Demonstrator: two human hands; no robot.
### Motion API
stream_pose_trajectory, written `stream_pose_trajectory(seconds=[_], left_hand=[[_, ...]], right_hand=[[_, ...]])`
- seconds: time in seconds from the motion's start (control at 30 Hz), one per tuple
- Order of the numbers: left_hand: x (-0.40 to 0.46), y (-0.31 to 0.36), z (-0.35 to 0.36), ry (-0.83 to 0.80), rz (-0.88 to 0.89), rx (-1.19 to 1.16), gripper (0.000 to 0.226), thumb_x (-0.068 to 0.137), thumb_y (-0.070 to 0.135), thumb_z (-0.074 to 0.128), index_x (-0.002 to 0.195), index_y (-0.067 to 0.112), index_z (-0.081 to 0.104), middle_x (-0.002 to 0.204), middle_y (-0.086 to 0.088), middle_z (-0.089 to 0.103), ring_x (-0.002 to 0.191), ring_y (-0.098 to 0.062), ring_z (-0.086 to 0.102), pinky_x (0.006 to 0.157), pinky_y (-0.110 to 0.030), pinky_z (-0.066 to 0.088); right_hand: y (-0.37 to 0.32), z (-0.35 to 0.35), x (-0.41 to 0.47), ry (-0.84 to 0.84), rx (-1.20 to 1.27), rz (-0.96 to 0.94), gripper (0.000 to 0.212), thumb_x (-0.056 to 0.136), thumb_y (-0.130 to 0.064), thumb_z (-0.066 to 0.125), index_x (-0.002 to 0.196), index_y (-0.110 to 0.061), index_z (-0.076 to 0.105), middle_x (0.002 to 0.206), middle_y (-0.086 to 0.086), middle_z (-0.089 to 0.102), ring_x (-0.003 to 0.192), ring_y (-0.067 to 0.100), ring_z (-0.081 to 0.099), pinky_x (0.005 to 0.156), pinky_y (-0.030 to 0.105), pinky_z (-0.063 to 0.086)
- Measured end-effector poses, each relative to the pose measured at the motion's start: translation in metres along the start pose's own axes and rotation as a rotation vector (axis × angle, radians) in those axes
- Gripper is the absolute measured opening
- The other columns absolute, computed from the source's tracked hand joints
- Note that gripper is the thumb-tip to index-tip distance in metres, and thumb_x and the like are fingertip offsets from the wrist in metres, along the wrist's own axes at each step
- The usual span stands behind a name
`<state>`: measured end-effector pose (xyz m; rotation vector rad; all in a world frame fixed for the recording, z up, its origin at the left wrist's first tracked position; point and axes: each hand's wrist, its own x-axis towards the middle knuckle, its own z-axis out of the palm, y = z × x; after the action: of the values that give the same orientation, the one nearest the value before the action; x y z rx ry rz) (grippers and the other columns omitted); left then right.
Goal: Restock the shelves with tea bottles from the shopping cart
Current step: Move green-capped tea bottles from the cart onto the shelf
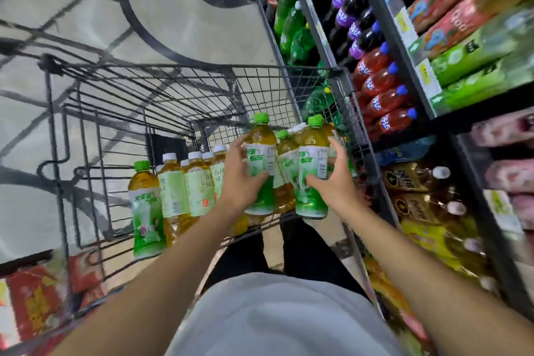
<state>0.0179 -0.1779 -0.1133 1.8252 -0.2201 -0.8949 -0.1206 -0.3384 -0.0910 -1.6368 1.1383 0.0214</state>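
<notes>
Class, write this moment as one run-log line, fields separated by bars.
stage: lifting from shopping cart | left hand: holds green-capped tea bottle | right hand: holds green-capped bottle | white-capped bottles: remain in cart

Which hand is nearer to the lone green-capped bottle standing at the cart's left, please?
Left. The left hand sits just right of that bottle; the right hand is farther right.

Both arms reach forward, left hand (241, 175) and right hand (335, 179) curled, fingers spread.
</notes>
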Motion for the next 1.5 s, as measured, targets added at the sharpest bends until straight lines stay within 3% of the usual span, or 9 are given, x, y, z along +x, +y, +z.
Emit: stream_pose_trajectory(seconds=[0.13,0.3,0.53,0.67,0.83,0.97,1.13,1.27,1.5], left_hand=[[-0.018,0.018,0.001,-0.151,0.046,0.002,0.083,0.081,-0.008,0.077,0.137,0.038,0.037,0.125,0.008,0.049,0.119,-0.024,0.059,0.093,-0.055,0.058],[-0.044,0.034,0.013,-0.225,0.087,0.090,0.081,0.082,-0.006,0.078,0.139,0.036,0.039,0.132,0.002,0.047,0.116,-0.024,0.059,0.084,-0.052,0.061],[-0.097,0.062,0.037,-0.269,0.223,0.071,0.080,0.084,-0.008,0.075,0.142,0.033,0.039,0.134,0.001,0.049,0.095,-0.016,0.069,0.055,-0.033,0.061],[-0.142,0.083,0.056,-0.322,0.283,0.016,0.077,0.084,-0.012,0.073,0.134,0.037,0.041,0.124,0.007,0.054,0.090,-0.013,0.070,0.070,-0.061,0.061],[-0.197,0.119,0.076,-0.442,0.458,0.019,0.080,0.082,-0.012,0.074,0.139,0.035,0.044,0.124,0.009,0.055,0.104,-0.024,0.066,0.074,-0.049,0.063],[-0.241,0.160,0.088,-0.537,0.560,-0.083,0.074,0.084,-0.017,0.070,0.132,0.033,0.046,0.121,0.002,0.059,0.088,-0.009,0.072,0.065,-0.031,0.062],[-0.293,0.221,0.098,-0.602,0.756,-0.109,0.076,0.086,-0.008,0.073,0.142,0.034,0.042,0.130,0.000,0.054,0.099,-0.009,0.071,0.073,-0.033,0.063],[-0.329,0.272,0.113,-0.654,0.869,-0.173,0.077,0.085,-0.006,0.075,0.140,0.036,0.042,0.134,-0.003,0.058,0.110,-0.021,0.069,0.079,-0.038,0.063],[-0.381,0.361,0.149,-0.808,0.951,-0.268,0.076,0.084,-0.007,0.074,0.141,0.035,0.046,0.132,0.002,0.057,0.105,-0.021,0.071,0.075,-0.032,0.062]], right_hand=[[0.008,-0.005,-0.039,0.085,0.104,-0.002,0.095,0.083,0.001,0.075,0.153,-0.039,0.026,0.131,-0.004,0.056,0.098,-0.008,0.063,0.088,0.034,0.059],[0.021,-0.018,-0.084,0.204,0.156,-0.009,0.095,0.083,-0.005,0.077,0.151,-0.044,0.024,0.127,-0.006,0.056,0.107,0.010,0.064,0.090,0.037,0.056],[0.035,-0.054,-0.146,0.328,0.217,-0.118,0.094,0.085,-0.006,0.075,0.153,-0.043,0.024,0.117,-0.021,0.055,0.092,-0.011,0.064,0.077,0.025,0.055],[0.044,-0.079,-0.195,0.416,0.290,-0.173,0.094,0.083,-0.003,0.075,0.151,-0.046,0.027,0.127,-0.007,0.059,0.096,0.003,0.069,0.084,0.039,0.061],[0.042,-0.121,-0.260,0.509,0.287,-0.309,0.094,0.082,-0.005,0.076,0.144,-0.058,0.029,0.139,-0.003,0.055,0.112,0.009,0.065,0.095,0.045,0.057],[0.024,-0.157,-0.308,0.589,0.244,-0.426,0.094,0.080,-0.016,0.078,0.141,-0.065,0.027,0.153,-0.006,0.042,0.133,0.013,0.051,0.101,0.044,0.053],[-0.006,-0.198,-0.367,0.711,0.301,-0.569,0.089,0.082,-0.009,0.077,0.147,-0.050,0.031,0.140,-0.007,0.054,0.121,-0.002,0.056,0.102,0.045,0.054],[-0.033,-0.233,-0.406,0.805,0.358,-0.662,0.087,0.084,-0.002,0.074,0.145,-0.051,0.035,0.130,0.000,0.063,0.110,0.016,0.068,0.087,0.047,0.061],[-0.082,-0.307,-0.472,0.933,0.343,-0.784,0.086,0.087,-0.002,0.074,0.138,-0.060,0.036,0.125,-0.006,0.066,0.114,0.017,0.066,0.094,0.050,0.058]])
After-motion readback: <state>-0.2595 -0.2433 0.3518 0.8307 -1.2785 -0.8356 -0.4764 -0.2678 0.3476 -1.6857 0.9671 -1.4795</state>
